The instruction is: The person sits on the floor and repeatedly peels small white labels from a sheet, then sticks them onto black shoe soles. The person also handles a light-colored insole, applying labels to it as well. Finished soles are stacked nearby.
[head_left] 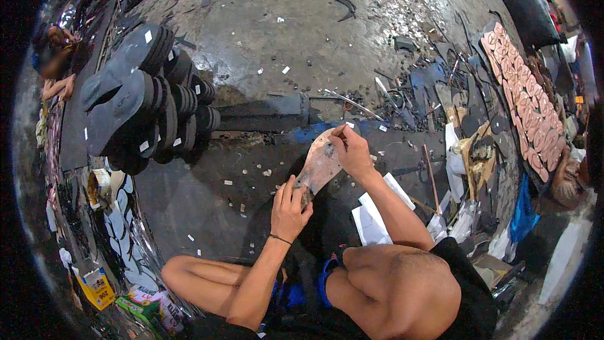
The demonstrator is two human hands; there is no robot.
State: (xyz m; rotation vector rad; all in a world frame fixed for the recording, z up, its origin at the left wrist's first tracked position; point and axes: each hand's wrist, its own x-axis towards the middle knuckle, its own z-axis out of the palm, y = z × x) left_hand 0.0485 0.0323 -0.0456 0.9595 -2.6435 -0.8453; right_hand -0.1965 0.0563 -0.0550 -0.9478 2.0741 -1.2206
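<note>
A pinkish-tan shoe sole point(319, 165) with dark smudges and small holes lies at a slant between my hands, over the dark ground. My left hand point(291, 209) holds its lower end, the fingers laid over the edge. At the upper end, my right hand point(353, 153) has thumb and forefinger pinched at the rim. Whether anything small is between those fingertips is hidden. White paper sheets point(371, 221) lie beneath my right forearm.
Stacked black soles point(126, 97) with white tags stand at the left. Rows of pink soles point(525, 101) lie far right. Scissors point(385, 93), a thin metal rod point(353, 104), a wooden stick point(431, 179) and dark scraps litter the floor. Another person's arm point(60, 88) shows at the left edge.
</note>
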